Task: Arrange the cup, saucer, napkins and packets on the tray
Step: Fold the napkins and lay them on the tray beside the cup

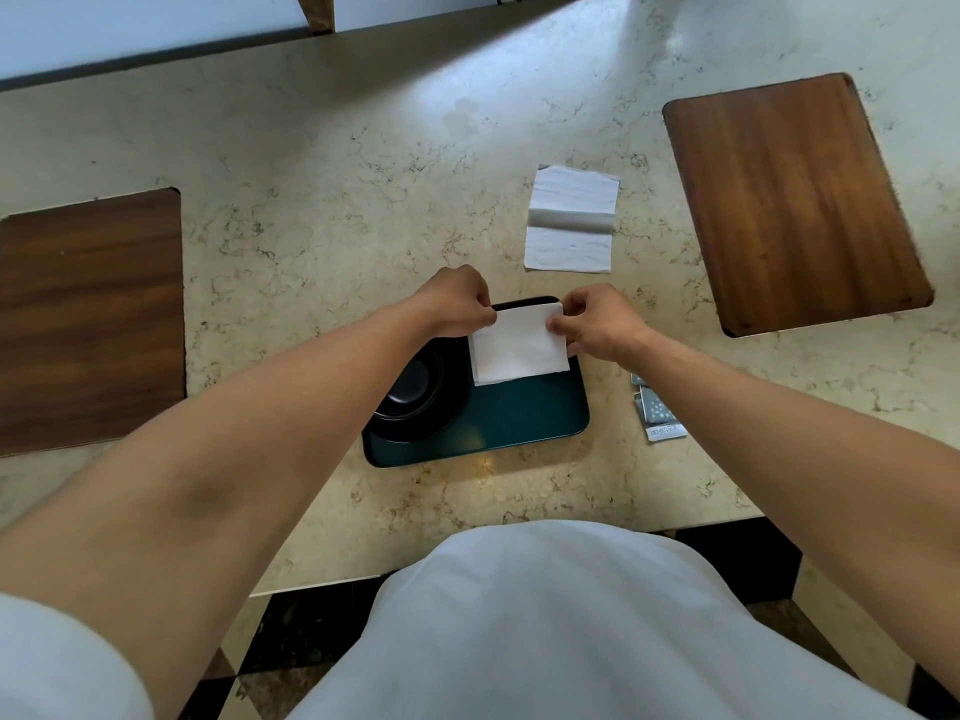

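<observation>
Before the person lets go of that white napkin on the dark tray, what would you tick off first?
1. Both hands grip the folded white paper napkin: left hand and right hand pinch its far corners: ok.
2. Napkin lies inside the dark green rectangular tray: ok, though its far edge sits close to the rim.
3. Napkin clear of the black saucer: cannot tell.
4. Second white unfolded napkin on tray: not ok, it lies on the counter.
5. Small grey packets on tray: not ok, they lie beside it.

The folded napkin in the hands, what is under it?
Under the folded napkin lies the dark green tray, far right corner. Left hand and right hand pinch its edges. Anything beneath is covered.
</observation>
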Motion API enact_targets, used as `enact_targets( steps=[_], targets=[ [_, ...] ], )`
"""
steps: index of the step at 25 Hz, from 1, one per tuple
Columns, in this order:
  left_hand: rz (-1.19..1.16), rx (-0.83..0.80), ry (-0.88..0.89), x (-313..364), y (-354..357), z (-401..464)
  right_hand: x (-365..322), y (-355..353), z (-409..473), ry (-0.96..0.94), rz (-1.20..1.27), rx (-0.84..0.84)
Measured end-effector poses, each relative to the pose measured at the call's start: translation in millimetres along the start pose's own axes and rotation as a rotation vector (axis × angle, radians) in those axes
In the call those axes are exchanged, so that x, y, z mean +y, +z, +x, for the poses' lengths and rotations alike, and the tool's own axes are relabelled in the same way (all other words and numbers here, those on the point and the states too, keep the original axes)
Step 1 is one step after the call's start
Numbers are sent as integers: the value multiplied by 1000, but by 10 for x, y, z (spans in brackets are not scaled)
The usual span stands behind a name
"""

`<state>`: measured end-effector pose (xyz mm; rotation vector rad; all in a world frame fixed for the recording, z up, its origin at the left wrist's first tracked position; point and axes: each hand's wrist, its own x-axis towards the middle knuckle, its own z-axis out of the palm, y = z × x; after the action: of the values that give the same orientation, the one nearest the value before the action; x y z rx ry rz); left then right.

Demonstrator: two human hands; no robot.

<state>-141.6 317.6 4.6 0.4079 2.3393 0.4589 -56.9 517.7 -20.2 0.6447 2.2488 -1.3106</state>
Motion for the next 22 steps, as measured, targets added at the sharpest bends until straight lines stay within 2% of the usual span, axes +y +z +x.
enact_targets(
  steps=[10, 16, 22],
  targets=[
    [113, 14, 37, -39, -30, -20, -43, 32, 2, -114, -285, 105],
    [41, 26, 23, -67, -71, -12, -55, 5, 29, -64, -171, 84],
    [25, 13, 39, -91, -103, -12, -103, -2, 19, -47, -166, 65]
  ],
)
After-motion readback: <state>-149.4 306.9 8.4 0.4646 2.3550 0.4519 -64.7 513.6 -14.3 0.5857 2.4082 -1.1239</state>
